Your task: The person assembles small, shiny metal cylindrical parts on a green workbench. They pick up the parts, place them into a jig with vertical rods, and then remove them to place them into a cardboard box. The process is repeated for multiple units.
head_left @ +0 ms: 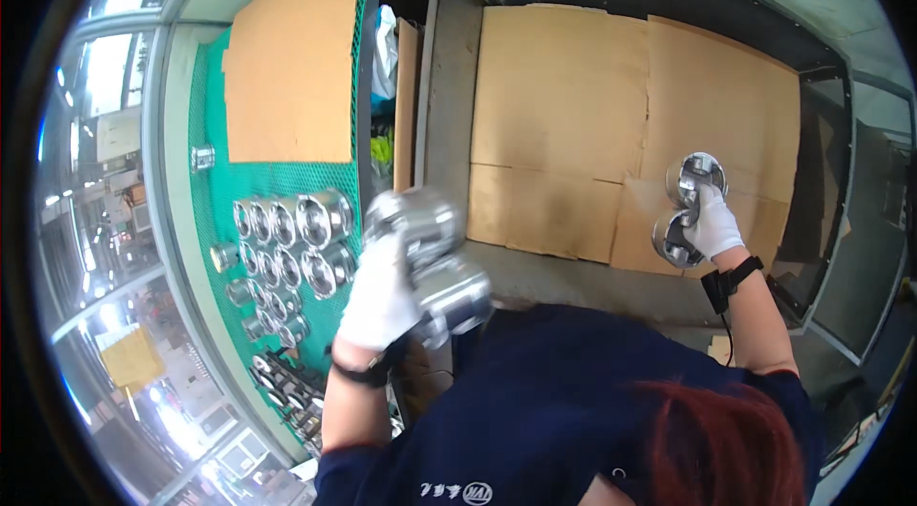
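We see the two hands apart. The left hand (382, 291) is closed around at least two shiny metal cylinders (425, 224), blurred; the right hand (714, 222) grips two similar pieces (674, 241) over the cardboard (559, 95), contact unclear. Rows of cylinders (323, 220) stand on the green mesh (212, 105), so we judge the work unfinished.

Left: green mesh-covered table (212, 115); on it, flat brown cardboard sheet (291, 67) behind, silver cylindrical metal parts (325, 219) before. Right: grey rectangular metal tray (453, 86), brown cardboard panels (559, 95) within. Further parts: in white-gloved left hand (375, 301), beside table; in white-gloved right hand (714, 227), tray's right side.
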A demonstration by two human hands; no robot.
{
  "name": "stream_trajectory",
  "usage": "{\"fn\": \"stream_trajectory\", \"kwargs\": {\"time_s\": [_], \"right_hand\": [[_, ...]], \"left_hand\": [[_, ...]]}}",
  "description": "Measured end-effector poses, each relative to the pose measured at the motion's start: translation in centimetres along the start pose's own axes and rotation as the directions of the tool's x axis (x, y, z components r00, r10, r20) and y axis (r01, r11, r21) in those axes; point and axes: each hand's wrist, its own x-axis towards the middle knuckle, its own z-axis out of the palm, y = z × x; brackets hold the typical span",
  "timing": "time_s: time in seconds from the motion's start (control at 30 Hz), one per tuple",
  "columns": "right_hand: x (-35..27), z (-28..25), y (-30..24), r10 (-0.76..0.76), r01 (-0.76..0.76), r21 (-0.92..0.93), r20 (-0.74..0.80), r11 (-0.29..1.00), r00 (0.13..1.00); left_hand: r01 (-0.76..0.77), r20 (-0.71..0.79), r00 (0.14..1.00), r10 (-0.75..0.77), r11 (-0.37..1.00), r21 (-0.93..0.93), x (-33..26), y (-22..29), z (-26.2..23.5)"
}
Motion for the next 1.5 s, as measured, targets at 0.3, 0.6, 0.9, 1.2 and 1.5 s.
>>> {"fn": "stream_trajectory", "kwargs": {"time_s": [0.3,0.6,0.9,1.2,1.5], "right_hand": [[8.5,4.1,-4.7,-0.017,0.01,0.083,0.089,0.997,0.996],[20.7,9.1,-11.5,-0.111,0.1,0.064,0.2,0.993,0.974],[29.1,15.4,-21.4,-0.252,0.229,0.135,0.194,0.964,0.948],[34.1,24.9,-30.3,-0.127,0.085,0.257,0.154,0.963,0.98],[34.7,24.0,-33.2,-0.011,-0.131,0.406,0.33,0.904,0.944]], "left_hand": [[-0.14,0.345,0.939,0.008,0.922,0.361,32.9,-11.1,13.7],[-0.234,0.22,0.971,0.096,0.57,0.787,52.7,-25.3,25.0],[-0.291,0.198,0.957,0.214,0.69,0.662,52.3,-26.3,23.0],[0.004,-0.156,0.987,0.046,0.95,0.311,47.3,-24.0,18.9],[-0.031,-0.366,0.93,0.042,0.999,0.035,43.9,-23.9,17.7]]}}
